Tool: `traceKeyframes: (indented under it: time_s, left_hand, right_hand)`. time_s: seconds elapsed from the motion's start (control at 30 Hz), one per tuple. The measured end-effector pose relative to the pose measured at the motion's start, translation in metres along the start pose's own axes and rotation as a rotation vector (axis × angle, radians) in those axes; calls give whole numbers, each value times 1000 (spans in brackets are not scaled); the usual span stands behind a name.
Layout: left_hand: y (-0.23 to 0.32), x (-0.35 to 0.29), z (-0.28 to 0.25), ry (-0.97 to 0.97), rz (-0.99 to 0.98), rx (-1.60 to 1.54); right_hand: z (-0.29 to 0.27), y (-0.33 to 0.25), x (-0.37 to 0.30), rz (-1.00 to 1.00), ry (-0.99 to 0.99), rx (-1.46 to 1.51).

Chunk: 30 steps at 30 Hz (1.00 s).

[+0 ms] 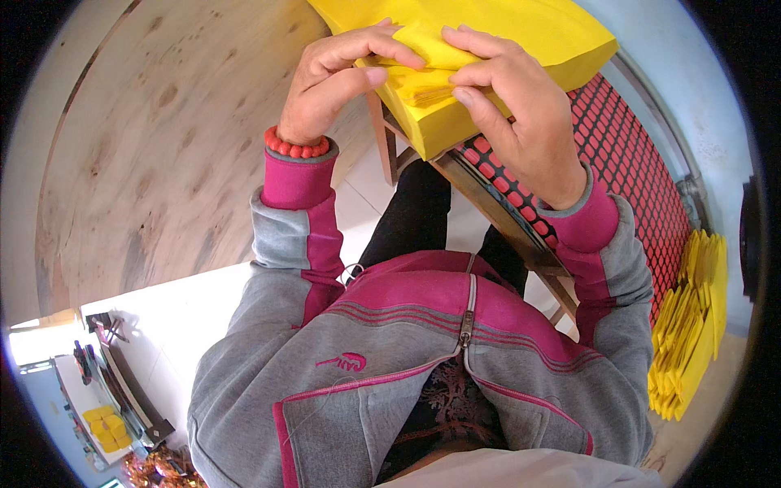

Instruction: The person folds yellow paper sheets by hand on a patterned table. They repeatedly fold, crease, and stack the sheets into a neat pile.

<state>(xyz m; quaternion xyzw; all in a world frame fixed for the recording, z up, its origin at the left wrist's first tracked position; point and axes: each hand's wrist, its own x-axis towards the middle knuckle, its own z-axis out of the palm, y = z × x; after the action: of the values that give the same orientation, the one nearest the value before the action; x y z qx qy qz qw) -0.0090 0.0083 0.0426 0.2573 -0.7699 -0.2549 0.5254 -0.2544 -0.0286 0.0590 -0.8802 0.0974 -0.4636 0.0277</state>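
At the top of the view, my left hand (338, 81) and my right hand (521, 106) face each other over a folded piece of yellow cloth-like material (435, 47). Both hands are closed in a pinch, with thumbs and fingertips on its edges. Several thin folded layers (427, 88) show just below it, between the two hands. Underneath lies a larger yellow cover or sheet (537, 37) with a box-like corner, resting on a wooden stand. A red bead bracelet (297, 145) circles my left wrist. My fingers partly hide the folded piece.
A broad plywood panel (163, 138) fills the left side. Beside the stand's wooden legs (382, 138) is a red-and-black patterned surface (626, 154). A pile of folded yellow pieces (687, 333) stands at the right by the wall. Yellow items (106, 429) sit on a table at lower left.
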Motion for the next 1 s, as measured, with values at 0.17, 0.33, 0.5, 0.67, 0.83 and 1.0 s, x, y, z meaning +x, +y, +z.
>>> traceKeyframes:
  time_s: [0.17,0.33,0.5,0.67,0.83,1.0]
  left_hand:
    - [-6,-2,1,49,20,-17]
    - [-8,-2,3,86,-7,36]
    - [-8,-5,15,225,-132,-111]
    - [-17,-8,13,344,-187,-136]
    - [-22,-9,9,331,-130,-143]
    - [-13,-6,12,232,-36,-142]
  right_hand:
    - [0,-1,1,46,0,72]
    - [0,-4,2,65,24,77]
    - [-7,-9,3,99,28,39]
    - [-7,-7,4,26,-12,-17]
    - [-4,-4,2,36,-10,11]
    - [0,-2,0,80,22,82]
